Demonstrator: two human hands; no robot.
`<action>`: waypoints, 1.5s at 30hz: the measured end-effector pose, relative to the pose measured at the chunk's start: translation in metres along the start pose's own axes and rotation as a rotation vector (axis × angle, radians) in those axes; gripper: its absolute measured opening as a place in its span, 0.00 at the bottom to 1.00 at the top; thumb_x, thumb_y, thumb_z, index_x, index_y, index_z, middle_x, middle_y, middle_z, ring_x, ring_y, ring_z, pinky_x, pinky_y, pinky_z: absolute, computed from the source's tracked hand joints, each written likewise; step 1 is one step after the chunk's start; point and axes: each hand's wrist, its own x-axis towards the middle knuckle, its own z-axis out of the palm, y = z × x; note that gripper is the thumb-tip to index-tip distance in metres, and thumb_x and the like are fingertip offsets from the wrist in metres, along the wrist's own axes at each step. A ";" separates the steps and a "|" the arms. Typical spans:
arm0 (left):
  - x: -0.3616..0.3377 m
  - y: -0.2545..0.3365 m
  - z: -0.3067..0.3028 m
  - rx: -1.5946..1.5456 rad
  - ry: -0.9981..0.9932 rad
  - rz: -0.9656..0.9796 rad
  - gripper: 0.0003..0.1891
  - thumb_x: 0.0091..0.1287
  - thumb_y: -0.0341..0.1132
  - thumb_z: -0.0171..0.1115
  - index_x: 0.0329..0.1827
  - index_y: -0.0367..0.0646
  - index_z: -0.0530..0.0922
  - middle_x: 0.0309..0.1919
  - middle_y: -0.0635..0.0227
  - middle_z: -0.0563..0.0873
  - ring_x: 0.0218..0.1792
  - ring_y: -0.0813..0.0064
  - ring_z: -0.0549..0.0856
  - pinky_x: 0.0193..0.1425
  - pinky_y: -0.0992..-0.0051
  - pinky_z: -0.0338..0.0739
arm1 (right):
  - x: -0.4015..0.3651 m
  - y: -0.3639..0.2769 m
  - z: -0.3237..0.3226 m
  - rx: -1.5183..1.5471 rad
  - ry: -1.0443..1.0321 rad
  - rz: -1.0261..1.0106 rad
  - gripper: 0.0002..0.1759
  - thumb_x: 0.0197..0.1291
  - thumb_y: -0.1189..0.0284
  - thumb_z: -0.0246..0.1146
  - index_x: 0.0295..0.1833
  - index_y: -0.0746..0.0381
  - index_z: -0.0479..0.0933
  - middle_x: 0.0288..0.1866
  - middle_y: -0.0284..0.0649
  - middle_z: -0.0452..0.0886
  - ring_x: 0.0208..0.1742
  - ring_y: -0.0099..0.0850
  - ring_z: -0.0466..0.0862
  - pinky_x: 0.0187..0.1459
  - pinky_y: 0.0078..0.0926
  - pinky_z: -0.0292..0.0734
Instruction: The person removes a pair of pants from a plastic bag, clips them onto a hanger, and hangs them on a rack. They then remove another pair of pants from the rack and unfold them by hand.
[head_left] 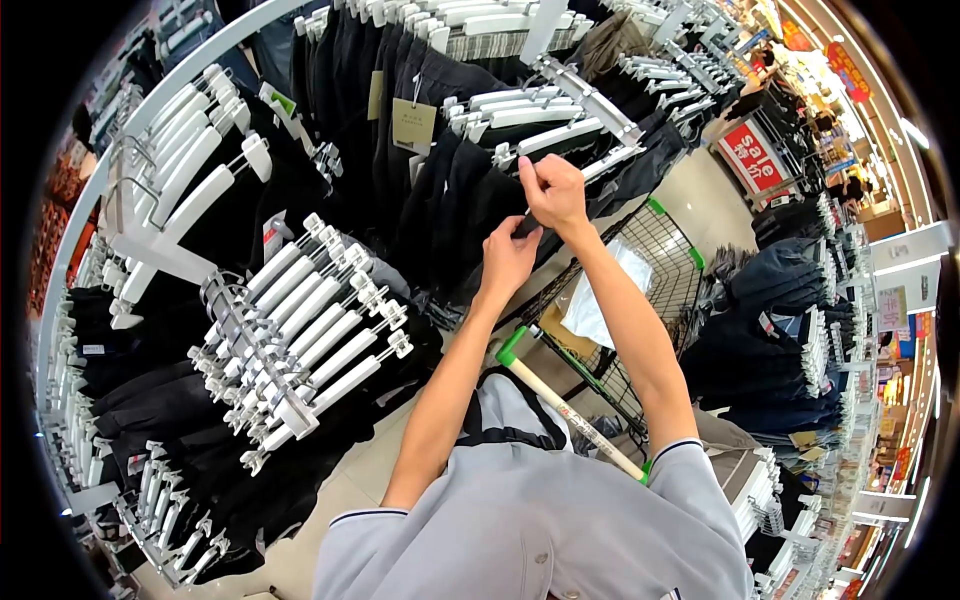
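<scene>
My right hand [553,192] is raised to a row of white clip hangers [535,135] and pinches the top edge of a black garment [470,200] hanging there. Just below it, my left hand [508,255] grips the same dark fabric. Both arms reach forward from my grey short-sleeved shirt. More black garments on white hangers [320,330] hang on a lower rail to the left. A beige paper tag [413,125] dangles from a garment above.
A black wire shopping cart [650,290] with green corners and a pale handle [565,405] stands right in front of me, a clear bag inside. Racks of dark clothes [770,340] fill the right side. A red sale sign [750,155] stands down the aisle.
</scene>
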 end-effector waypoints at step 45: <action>0.001 -0.035 -0.002 -0.057 -0.158 -0.065 0.14 0.78 0.37 0.66 0.49 0.30 0.84 0.35 0.69 0.90 0.33 0.81 0.89 0.40 0.79 0.81 | -0.044 0.085 -0.067 0.245 0.561 0.752 0.18 0.75 0.64 0.66 0.36 0.68 0.79 0.31 0.35 0.82 0.32 0.22 0.78 0.38 0.23 0.74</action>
